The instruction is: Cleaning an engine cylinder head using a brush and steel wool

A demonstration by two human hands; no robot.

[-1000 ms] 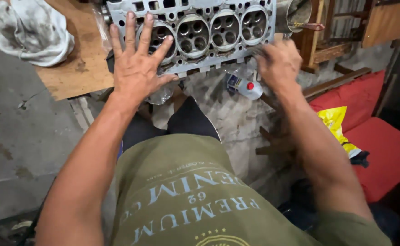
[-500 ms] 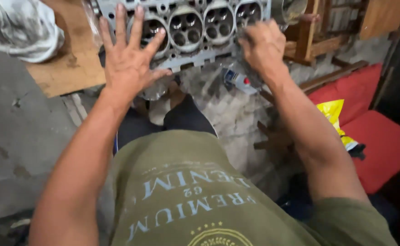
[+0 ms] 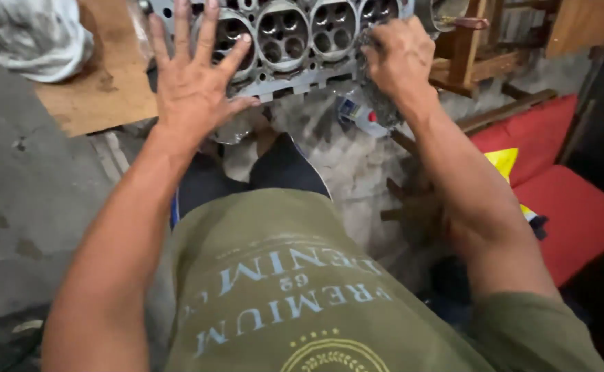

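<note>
Plainly, the piece under both hands is a grey metal cylinder head (image 3: 295,41), lying face up at the top of the view with its round combustion chambers and valve ports showing in a row. It rests partly on a sheet of brown plywood (image 3: 102,96) that lies on the concrete floor (image 3: 19,207).

The left hand (image 3: 195,86) is spread flat, all five fingers fanned wide, the palm pressed on the near left part of the head over one chamber; its grip is fully open and closes on nothing. The right hand (image 3: 398,58) sits at the right end of the head, fingers curled down over a dark, wiry scouring pad (image 3: 378,103) that hangs below the knuckles (how tightly it is pinched cannot be told, but the fingers are bent around it). The pad touches the near edge of the head.

Just below that edge, near the right wrist, lies a small plastic bottle (image 3: 358,114) with a blue label and a red cap. A crumpled white cloth (image 3: 26,34) sits at the top left on the floor, well apart from the hands. To the right are wooden frame pieces (image 3: 474,62) and a red cushion (image 3: 577,213) with a yellow packet (image 3: 503,162) on it. The person wears an olive shirt (image 3: 302,296) with pale lettering, and dark trousers show between the arms.
</note>
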